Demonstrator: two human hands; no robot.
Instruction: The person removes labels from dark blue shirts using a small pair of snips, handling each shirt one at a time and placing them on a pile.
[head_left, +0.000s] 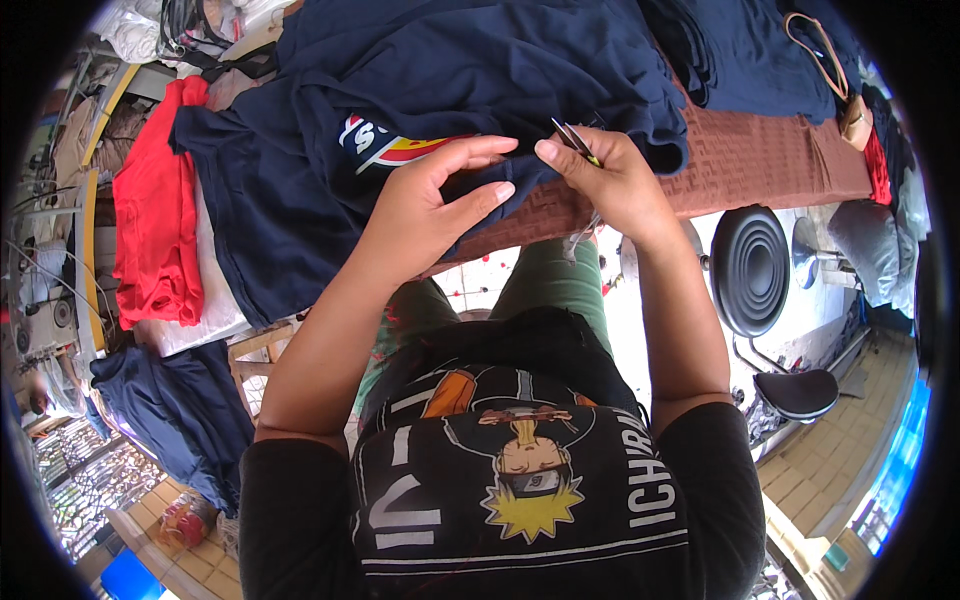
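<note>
The right hand [610, 185] grips small snips [570, 137] above a navy garment [450, 85] spread across the brown-covered worktop [770, 160] in the cluttered room around us. The left hand [425, 205], its fingers [470, 150] parted from the thumb, hovers at the garment's near edge; I cannot tell whether it touches.

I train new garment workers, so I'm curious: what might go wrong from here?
The snips in the right hand are close to the navy cloth; a slip might nick it.

The left hand is near their pointed tips, so a finger could get pricked.
</note>
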